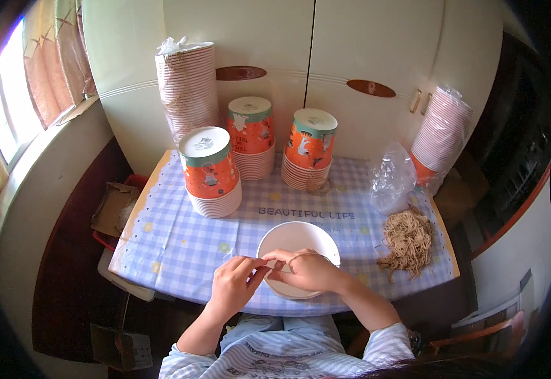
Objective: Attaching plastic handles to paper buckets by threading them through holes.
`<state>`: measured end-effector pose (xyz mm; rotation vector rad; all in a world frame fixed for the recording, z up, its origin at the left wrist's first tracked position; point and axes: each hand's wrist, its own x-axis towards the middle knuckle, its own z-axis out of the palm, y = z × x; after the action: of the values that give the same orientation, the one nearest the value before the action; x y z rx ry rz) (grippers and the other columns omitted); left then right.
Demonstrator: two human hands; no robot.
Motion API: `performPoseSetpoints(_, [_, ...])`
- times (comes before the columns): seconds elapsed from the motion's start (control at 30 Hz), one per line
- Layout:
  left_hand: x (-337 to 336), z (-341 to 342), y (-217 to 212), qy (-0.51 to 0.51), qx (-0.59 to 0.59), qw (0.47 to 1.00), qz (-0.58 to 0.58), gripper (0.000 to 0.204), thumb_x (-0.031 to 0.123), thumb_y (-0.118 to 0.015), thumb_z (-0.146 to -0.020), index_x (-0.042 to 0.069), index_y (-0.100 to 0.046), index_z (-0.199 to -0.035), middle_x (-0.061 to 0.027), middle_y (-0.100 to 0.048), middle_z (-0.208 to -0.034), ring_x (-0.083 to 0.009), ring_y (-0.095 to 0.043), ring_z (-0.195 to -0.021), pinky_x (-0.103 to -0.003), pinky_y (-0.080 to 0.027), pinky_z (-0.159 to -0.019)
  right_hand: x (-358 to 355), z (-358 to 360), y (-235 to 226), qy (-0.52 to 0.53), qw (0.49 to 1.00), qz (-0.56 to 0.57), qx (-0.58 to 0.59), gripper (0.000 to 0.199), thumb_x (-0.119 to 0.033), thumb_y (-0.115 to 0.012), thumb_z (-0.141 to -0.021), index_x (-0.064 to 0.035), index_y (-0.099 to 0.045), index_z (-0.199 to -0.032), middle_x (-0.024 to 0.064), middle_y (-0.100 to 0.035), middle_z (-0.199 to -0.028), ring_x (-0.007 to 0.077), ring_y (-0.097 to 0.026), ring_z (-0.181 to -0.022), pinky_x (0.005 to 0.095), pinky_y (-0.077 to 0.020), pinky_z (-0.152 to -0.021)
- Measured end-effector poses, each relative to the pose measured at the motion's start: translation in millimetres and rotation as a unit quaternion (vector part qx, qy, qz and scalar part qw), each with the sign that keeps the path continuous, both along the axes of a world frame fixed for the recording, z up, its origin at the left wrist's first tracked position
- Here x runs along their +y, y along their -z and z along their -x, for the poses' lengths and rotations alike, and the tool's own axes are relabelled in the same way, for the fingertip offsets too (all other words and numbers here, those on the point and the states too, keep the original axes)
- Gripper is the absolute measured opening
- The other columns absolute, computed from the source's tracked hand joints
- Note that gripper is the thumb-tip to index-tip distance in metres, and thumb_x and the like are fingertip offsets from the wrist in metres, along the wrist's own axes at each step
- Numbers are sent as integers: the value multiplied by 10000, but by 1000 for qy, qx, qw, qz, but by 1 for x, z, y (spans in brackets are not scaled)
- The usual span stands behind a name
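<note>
Two-handed work: left hand [234,282] and right hand [312,271] nearly closed, fingertips meeting over left side of open white tub [297,236] on surface [184,252]. Whether anything is held, cannot tell. Best: light fingertip grip, wrists steady, tub unjostled.

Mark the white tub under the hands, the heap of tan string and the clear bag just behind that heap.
White tub [302,235]: head view, on its far inner wall.
Tan string [408,239]: head view, middle of the heap.
Clear bag [391,182]: head view, its crinkled middle.
</note>
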<state>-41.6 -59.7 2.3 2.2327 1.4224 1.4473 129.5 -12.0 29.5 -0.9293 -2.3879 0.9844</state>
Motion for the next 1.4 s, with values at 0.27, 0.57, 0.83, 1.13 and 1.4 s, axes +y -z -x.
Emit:
performPoseSetpoints(0.27, [8,16,8,-19,-18,995,97,94,60,-659,-710,48,-602,-784,-61,-592,-682,-167,-564,-533,-275,-455,-497,27,6,1,9,999,46,-15,190,-266,-586,-797,-110,-659,-876,48,-635,-711,128,-587,-662,261,-443,-629])
performPoseSetpoints(0.57, [19,16,38,-43,-115,982,142,103,21,-624,-738,25,-612,-840,-75,-611,-736,-144,-595,-636,-241,-465,-533,35,8,15,10,997,8,-70,214,-273,-558,-772,-131,-671,-885,61,-644,-730,190,-607,-681,293,-462,-663])
performPoseSetpoints(0.83, [17,15,79,36,-286,927,238,153,15,-570,-801,-27,-574,-947,-78,-637,-866,-115,-608,-802,-235,-487,-700,37,9,29,12,995,-6,-99,203,-271,-549,-733,-132,-664,-824,68,-638,-725,215,-608,-706,311,-459,-694])
performPoseSetpoints(1.13, [16,11,80,65,-325,908,256,165,-16,-553,-802,-50,-561,-963,-81,-628,-866,-105,-592,-827,-230,-482,-727,36,9,24,12,991,11,-133,206,-233,-528,-703,-104,-658,-796,104,-636,-751,253,-604,-741,347,-455,-739])
performPoseSetpoints(1.4, [14,10,74,58,-305,914,261,167,-14,-562,-794,-47,-565,-957,-75,-632,-853,-108,-600,-819,-235,-484,-732,35,10,26,30,995,6,-93,200,-265,-544,-743,-125,-659,-827,80,-638,-735,230,-607,-730,324,-452,-727])
